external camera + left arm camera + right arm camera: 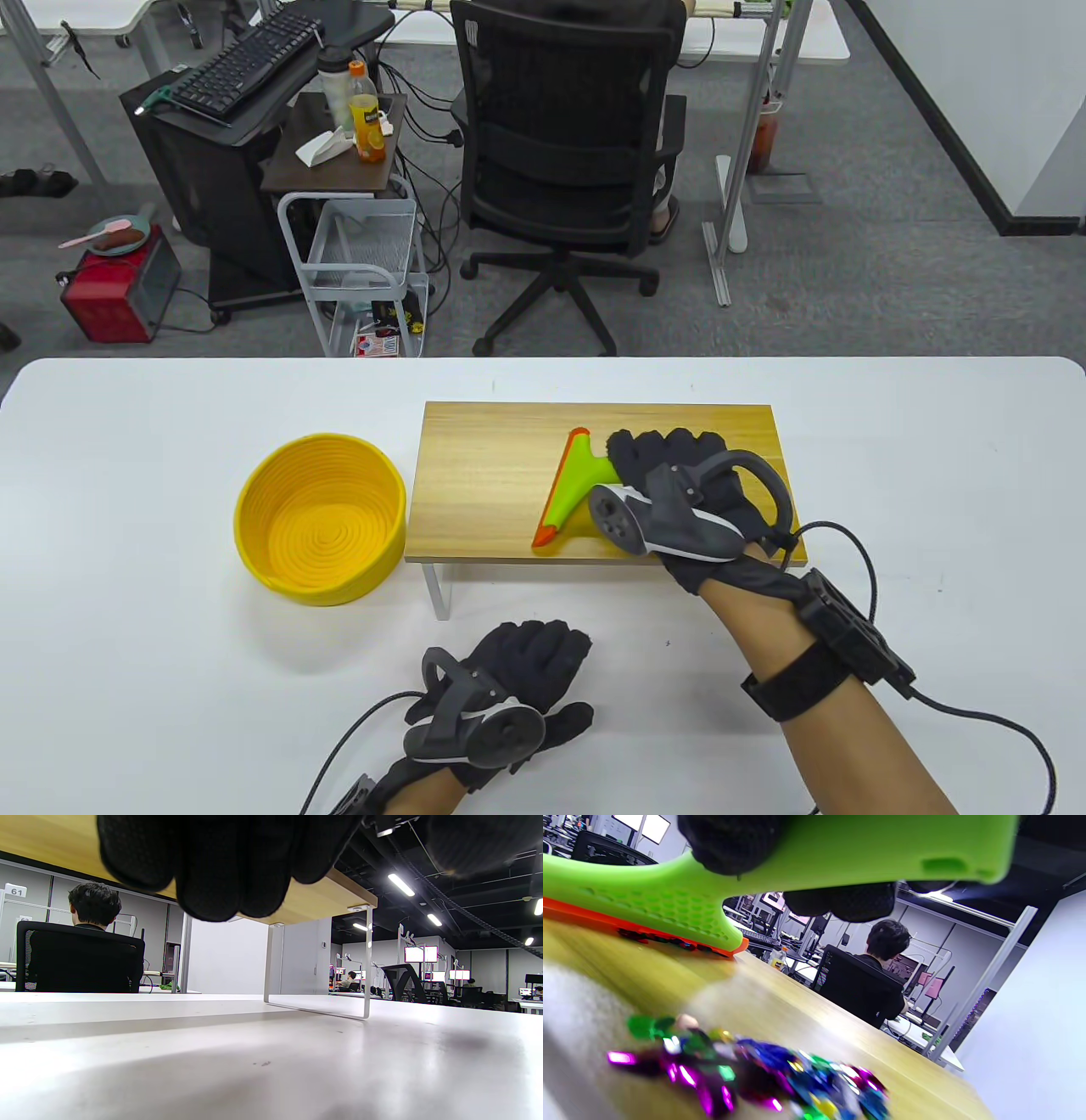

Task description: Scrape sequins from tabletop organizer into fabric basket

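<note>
A wooden tabletop organizer (pixel 492 484) stands on white legs in the middle of the table. My right hand (pixel 679 475) grips the handle of a green scraper with an orange blade (pixel 570 492), whose blade edge rests on the organizer's top. In the right wrist view the scraper (pixel 670 904) is above and a pile of coloured sequins (pixel 763 1073) lies on the wood close to the camera; my hand hides them in the table view. A yellow fabric basket (pixel 321 518) sits left of the organizer. My left hand (pixel 509 679) rests flat on the table in front of the organizer, holding nothing.
The organizer's thin white legs (pixel 318 971) stand just ahead of my left fingers (pixel 212 861). An office chair (pixel 560 170) with a seated person, a cart (pixel 356 272) and desks are beyond the table's far edge.
</note>
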`<state>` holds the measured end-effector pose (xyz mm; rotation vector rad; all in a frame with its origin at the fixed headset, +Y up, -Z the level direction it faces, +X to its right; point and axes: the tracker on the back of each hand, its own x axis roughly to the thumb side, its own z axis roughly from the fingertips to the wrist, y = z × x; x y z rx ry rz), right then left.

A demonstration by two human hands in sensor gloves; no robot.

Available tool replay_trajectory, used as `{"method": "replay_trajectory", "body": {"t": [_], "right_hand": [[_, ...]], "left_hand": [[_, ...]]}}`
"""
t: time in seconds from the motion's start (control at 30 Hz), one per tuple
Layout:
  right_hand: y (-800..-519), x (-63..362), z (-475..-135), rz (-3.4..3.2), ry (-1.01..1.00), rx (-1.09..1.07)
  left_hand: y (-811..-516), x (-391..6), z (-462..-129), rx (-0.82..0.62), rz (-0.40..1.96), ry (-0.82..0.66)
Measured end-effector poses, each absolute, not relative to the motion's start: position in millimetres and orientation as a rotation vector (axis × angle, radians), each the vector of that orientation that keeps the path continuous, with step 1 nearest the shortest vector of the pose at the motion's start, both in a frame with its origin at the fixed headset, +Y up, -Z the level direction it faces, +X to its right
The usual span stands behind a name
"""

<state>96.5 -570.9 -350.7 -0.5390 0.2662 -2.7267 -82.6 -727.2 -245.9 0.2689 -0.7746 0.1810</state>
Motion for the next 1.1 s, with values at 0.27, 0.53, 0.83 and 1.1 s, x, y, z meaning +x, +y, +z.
{"method": "replay_trajectory", "body": {"t": [0.27, 0.53, 0.83, 1.1], "right_hand": [[-567.8, 136.9, -332.6, -2.720, 0.241, -0.467], [-566.5, 165.1, -321.9, -2.728, 0.219, -0.407], [-556.1, 180.5, -311.4, -2.733, 0.302, -0.371], [-550.8, 176.8, -318.0, -2.769, 0.390, -0.306]], "left_hand": [[-727.5, -80.9, -245.0, 0.265, 0.175, -0.779], [-728.5, -78.2, -243.9, 0.260, 0.170, -0.785], [-729.0, -77.2, -243.9, 0.256, 0.171, -0.783], [-729.3, -77.0, -244.4, 0.252, 0.171, -0.781]]}}
